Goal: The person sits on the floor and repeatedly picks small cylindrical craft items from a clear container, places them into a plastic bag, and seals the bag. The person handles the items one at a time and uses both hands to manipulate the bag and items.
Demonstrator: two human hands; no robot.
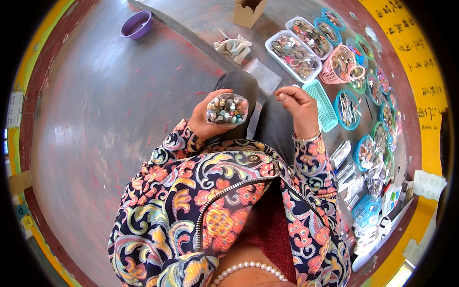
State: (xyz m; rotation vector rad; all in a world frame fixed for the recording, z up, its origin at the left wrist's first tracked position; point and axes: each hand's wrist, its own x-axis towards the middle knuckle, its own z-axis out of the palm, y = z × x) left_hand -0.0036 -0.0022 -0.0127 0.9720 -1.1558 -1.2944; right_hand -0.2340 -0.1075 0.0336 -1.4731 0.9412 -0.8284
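Observation:
My left hand (205, 117) is wrapped round a clear pack of round-ended sticks (227, 109), which have white, teal, brown and dark tips facing up. I hold it over my left knee. To its right, my right hand (300, 107) is raised with thumb and forefinger brought together. Whether anything small is between those fingertips cannot be made out. A flat clear plastic bag (262, 75) lies on the floor just beyond my knees. Beside my right hand lies a shallow turquoise basket (319, 106).
Two white trays of small goods (293, 56) stand ahead right, next to a pink basket (338, 64). Several round baskets line the right, one holding silvery sticks (348, 109). A crumpled cloth (233, 49), an open cardboard box (248, 13) and a purple basin (136, 25) are farther off.

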